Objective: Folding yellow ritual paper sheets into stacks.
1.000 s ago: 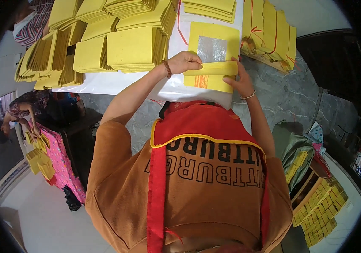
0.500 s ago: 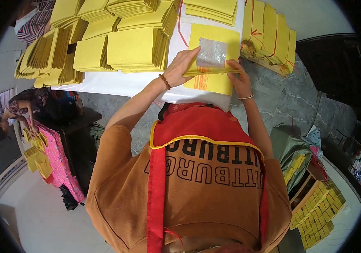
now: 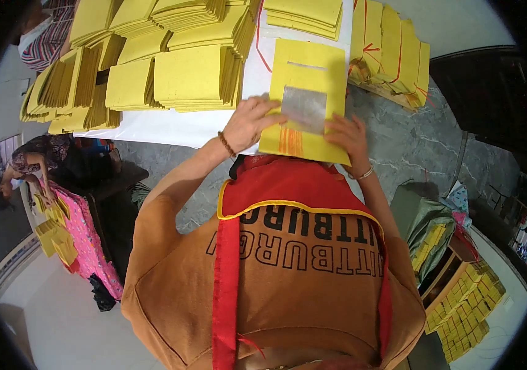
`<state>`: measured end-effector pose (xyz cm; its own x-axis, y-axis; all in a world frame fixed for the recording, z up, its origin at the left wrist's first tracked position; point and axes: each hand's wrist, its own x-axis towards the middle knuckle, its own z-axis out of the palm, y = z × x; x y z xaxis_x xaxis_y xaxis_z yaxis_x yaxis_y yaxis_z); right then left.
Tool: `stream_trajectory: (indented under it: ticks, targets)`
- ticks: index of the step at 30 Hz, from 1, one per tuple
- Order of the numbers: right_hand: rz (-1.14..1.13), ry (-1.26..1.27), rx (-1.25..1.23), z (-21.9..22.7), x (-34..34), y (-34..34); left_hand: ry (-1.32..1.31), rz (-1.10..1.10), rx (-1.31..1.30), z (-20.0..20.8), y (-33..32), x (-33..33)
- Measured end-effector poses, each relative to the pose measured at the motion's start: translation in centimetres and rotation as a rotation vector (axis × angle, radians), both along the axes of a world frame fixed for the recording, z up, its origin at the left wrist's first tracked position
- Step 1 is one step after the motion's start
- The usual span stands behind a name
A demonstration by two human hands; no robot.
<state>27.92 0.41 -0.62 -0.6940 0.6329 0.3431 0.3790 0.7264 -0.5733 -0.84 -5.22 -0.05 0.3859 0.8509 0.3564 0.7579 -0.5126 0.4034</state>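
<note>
A yellow paper sheet (image 3: 310, 74) lies before me on the white-covered table, its near edge close to my apron. On it are a silver foil square (image 3: 305, 109), an orange printed patch (image 3: 290, 141) and a pale strip higher up. My left hand (image 3: 252, 126), with a beaded bracelet, rests at the sheet's left edge, fingertips on the paper beside the foil. On the right edge lies my right hand (image 3: 348, 140), fingers spread over the paper next to the foil and slightly blurred. Whether anything is under the sheet is hidden.
Stacks of folded yellow paper (image 3: 189, 74) cover the table's left part; another stack (image 3: 303, 18) sits beyond the sheet. Tied yellow bundles (image 3: 393, 55) stand at right. Small yellow packs (image 3: 467, 308) are piled lower right. Another person (image 3: 38, 160) works at a pink-covered table (image 3: 81, 228).
The sheet's near flap, folded up before, now lies unfolded toward me, and the foil sits nearer. Both hands have come down toward my body along the sheet's edges.
</note>
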Motion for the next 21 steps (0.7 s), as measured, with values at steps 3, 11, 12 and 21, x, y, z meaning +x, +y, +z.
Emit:
stream_trajectory:
  ticks: [3,11,12,21]
  targets:
    - [0.102,-0.012,-0.268,-1.0,-0.1,-1.6,-0.011,-0.098,-0.135,-0.7,-1.9,0.3]
    - [-0.298,0.195,-0.858,-2.7,-2.5,-0.4,-0.44,0.236,-0.424,-0.9,0.0,1.9]
    - [-0.416,0.348,-0.794,-2.8,-3.2,-0.4,-0.44,0.236,-0.423,-1.3,0.3,2.0]
    - [-0.467,0.281,-0.658,-3.1,-3.9,0.0,-0.436,0.554,-0.714,-2.4,2.1,2.1]
